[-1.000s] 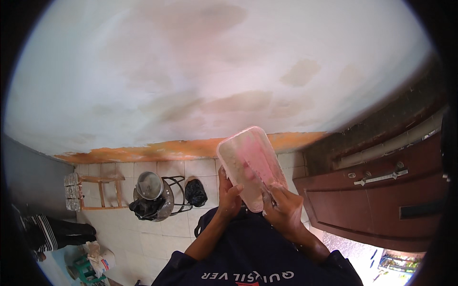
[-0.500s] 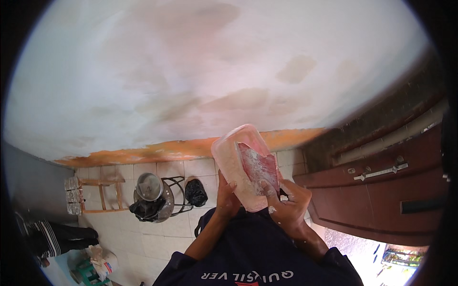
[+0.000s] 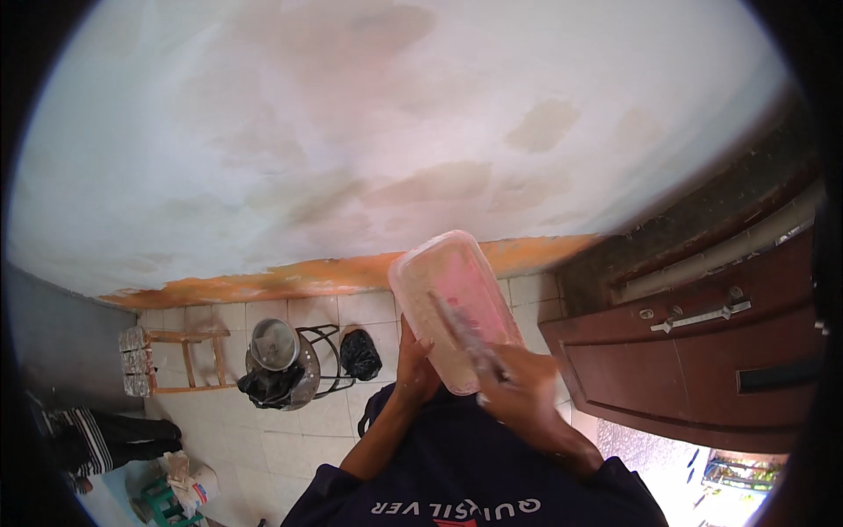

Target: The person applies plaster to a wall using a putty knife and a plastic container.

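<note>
My left hand (image 3: 416,367) grips the lower left side of a pink plastic tray (image 3: 470,274), its thumb over the rim. Beige putty (image 3: 420,303) coats the tray's left half, while pink plastic shows through on the right. In my right hand (image 3: 527,386), a flat putty scraper (image 3: 467,335) is tilted nearly edge-on over the tray, its blade against or just above the putty. Motion smears this hand and the scraper a little. Beyond the tray rises a white wall (image 3: 351,114) with brownish damp-looking patches and an orange strip (image 3: 342,274) along its bottom.
To the left, a stool (image 3: 307,378) bears a round container (image 3: 275,344) and a black plastic bag; another black bag (image 3: 360,355) is beside it. A wooden step stool (image 3: 189,360) stands farther left. A person's striped sleeve (image 3: 88,439) shows lower left. A brown door (image 3: 667,369) is at right.
The scraper has turned from showing its broad reddish face to nearly edge-on and moved left across the tray, uncovering the pink bottom. My left hand and the tray have barely moved.
</note>
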`<state>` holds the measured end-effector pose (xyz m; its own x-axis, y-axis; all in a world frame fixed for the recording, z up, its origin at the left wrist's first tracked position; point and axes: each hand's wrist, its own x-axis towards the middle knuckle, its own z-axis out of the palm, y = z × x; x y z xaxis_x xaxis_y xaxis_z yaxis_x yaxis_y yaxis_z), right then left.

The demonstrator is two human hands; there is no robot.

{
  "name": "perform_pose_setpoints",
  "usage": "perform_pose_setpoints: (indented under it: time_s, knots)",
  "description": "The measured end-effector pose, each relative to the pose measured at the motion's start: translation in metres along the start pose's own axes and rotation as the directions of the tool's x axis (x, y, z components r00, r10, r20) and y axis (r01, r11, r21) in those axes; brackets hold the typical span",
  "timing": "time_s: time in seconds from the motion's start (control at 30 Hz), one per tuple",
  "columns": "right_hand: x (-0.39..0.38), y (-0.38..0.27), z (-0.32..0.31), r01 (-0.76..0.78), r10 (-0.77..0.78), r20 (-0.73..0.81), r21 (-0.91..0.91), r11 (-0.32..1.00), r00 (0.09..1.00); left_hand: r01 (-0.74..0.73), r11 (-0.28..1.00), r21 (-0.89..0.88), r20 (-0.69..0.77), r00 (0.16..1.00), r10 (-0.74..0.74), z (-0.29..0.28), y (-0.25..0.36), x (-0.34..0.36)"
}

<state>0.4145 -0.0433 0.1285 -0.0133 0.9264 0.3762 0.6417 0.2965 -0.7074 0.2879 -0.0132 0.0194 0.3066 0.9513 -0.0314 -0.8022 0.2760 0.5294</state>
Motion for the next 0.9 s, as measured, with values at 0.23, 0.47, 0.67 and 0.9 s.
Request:
perform_pose_setpoints:
  time_s: [0.23, 0.47, 0.67, 0.9]
  knots:
    - [0.003, -0.008, -0.004, -0.040, 0.040, -0.044, 0.004, 0.999, 0.998, -0.009, 0.997, -0.076, -0.031, 0.999, 0.006, -0.002, -0.002, 0.002]
    - [0.009, -0.005, -0.001, -0.058, 0.058, -0.072, -0.001, 0.998, 0.996, -0.014, 0.999, 0.044, -0.030, 0.999, 0.016, -0.002, 0.004, 0.003]
    - [0.010, -0.009, 0.004, -0.070, 0.070, -0.062, -0.005, 0.998, 0.996, 0.002, 0.999, -0.049, -0.039, 0.999, -0.004, -0.013, 0.004, 0.000]
    - [0.018, -0.005, 0.022, 0.044, -0.044, -0.019, -0.012, 0.999, 0.999, 0.053, 0.997, 0.047, -0.079, 0.996, -0.049, -0.002, 0.005, 0.009]
